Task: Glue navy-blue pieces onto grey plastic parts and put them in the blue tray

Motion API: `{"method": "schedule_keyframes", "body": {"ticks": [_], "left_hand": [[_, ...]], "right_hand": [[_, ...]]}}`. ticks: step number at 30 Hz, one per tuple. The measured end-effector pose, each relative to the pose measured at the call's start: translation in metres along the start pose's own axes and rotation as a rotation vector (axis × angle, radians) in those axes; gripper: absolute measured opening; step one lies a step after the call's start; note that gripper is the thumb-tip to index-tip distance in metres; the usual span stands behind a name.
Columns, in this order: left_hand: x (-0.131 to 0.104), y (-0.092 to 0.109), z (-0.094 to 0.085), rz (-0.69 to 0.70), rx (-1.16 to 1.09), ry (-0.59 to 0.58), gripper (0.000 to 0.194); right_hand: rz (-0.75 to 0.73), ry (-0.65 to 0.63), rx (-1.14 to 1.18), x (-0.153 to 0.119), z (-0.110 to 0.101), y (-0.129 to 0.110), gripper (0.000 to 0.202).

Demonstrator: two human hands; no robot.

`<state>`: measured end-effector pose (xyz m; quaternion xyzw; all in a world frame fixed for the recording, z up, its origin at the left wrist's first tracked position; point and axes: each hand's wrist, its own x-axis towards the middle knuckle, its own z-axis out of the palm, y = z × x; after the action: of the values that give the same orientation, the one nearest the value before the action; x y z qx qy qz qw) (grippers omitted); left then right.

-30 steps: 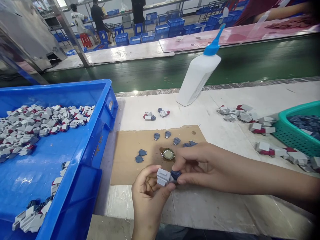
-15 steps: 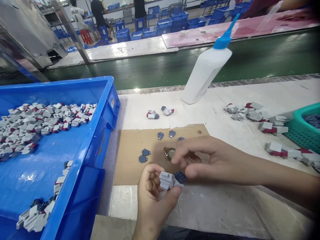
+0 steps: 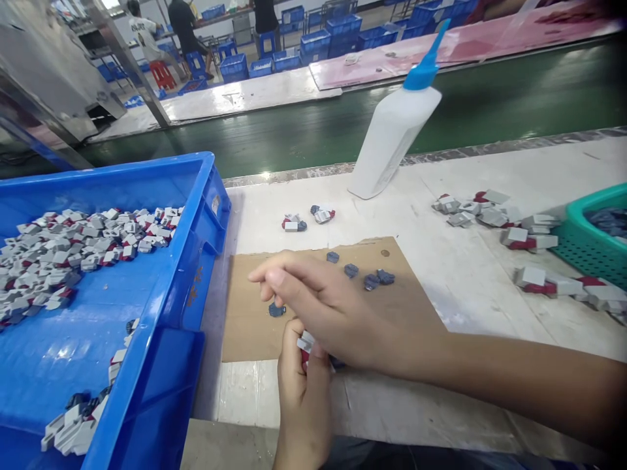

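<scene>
My left hand (image 3: 306,398) holds a grey and dark red part (image 3: 305,346) near the front edge of a cardboard sheet (image 3: 416,307); my right hand hides some of it. Stretched across the cardboard above it, my right hand (image 3: 323,300) has its thumb and forefinger pressed near each other, and whatever might be between them is hidden. Just below those fingertips lies a small dark blue piece (image 3: 277,309). Several similar blue pieces (image 3: 351,270) rest on the right part of the sheet. Two assembled parts (image 3: 323,214) sit behind the cardboard.
At left stands a blue crate (image 3: 166,274) with many grey and red parts. A white bottle (image 3: 392,137) with a blue nozzle stands behind the cardboard. More parts (image 3: 531,281) lie at right beside a green basket (image 3: 582,254). Beyond run a green belt (image 3: 294,137) and people in the background.
My right hand has moved left across the cardboard, now covering the bottle cap and the middle. The part in my left hand has been turned, showing red. The view has shifted slightly.
</scene>
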<state>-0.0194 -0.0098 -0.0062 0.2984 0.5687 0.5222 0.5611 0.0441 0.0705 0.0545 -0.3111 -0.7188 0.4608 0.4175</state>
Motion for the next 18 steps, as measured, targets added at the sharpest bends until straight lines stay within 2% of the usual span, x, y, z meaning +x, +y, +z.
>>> {"method": "schedule_keyframes", "body": {"ticks": [2,7,12,18], "left_hand": [[0.0,0.0,0.003,0.02,0.004,0.018,0.015],[0.004,-0.004,0.0,-0.072,-0.044,0.102,0.025],[0.005,-0.008,-0.005,0.006,-0.086,0.014,0.027],[0.006,-0.01,-0.002,0.06,-0.02,0.132,0.023]], "right_hand": [[-0.013,0.017,0.055,0.002,0.007,0.0,0.026],[0.027,0.071,0.197,0.001,0.008,0.0,0.028],[0.085,0.073,0.345,-0.003,0.008,0.002,0.027],[0.117,0.092,0.4,-0.008,0.014,0.004,0.027]]}}
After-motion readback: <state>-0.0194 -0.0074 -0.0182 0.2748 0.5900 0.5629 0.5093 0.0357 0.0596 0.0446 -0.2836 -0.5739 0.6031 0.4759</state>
